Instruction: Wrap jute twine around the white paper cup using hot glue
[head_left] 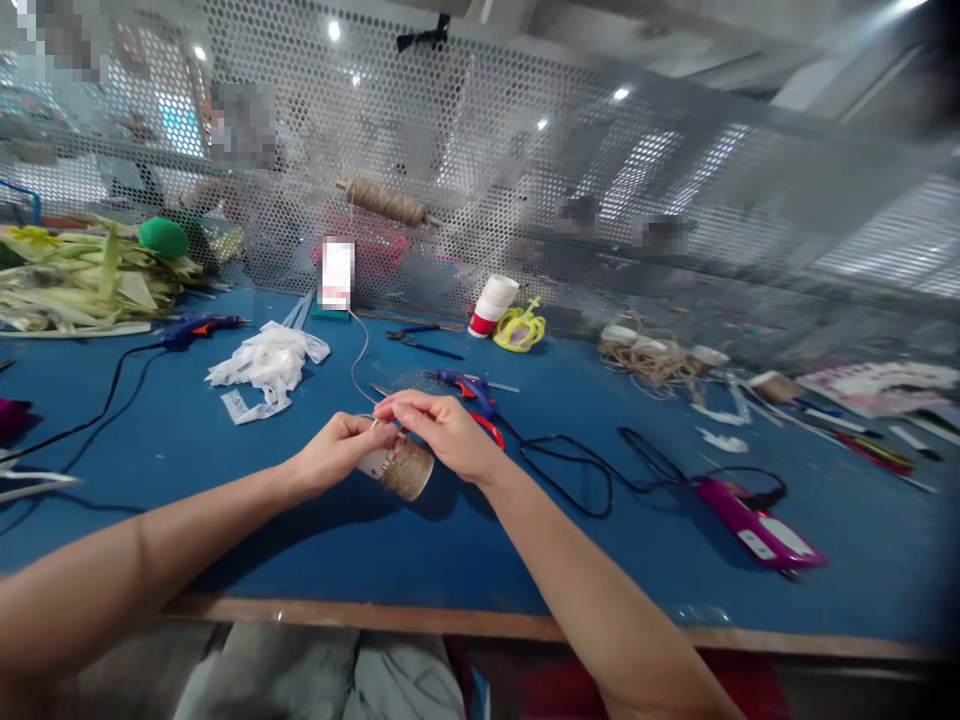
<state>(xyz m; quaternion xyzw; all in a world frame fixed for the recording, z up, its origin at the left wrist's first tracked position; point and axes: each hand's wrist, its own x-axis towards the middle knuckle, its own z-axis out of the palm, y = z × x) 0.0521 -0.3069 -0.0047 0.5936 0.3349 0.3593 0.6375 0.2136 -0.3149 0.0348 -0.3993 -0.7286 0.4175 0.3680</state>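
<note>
A paper cup point(407, 468), partly wrapped in brown twine, lies tilted between my hands above the blue table. My left hand point(341, 450) is closed on the cup's left end, thumb against its rim. My right hand point(442, 430) arches over the cup, its fingers pinched together near the rim by a strand of twine point(361, 365). What lies between those fingertips is partly hidden. This strand leads back toward a phone point(337, 272), below a twine spool point(386, 201) on the mesh. Just behind my right hand are red scissor handles point(488, 430) and a blue glue gun point(469, 388).
Crumpled white plastic point(270, 362) and a second glue gun point(201, 329) lie left, near corn husks point(90, 280). Pliers point(424, 340), stacked cups point(495, 303) and a yellow crown-shaped piece point(519, 328) are behind. A black cable point(577, 500) and purple power strip point(757, 525) lie right.
</note>
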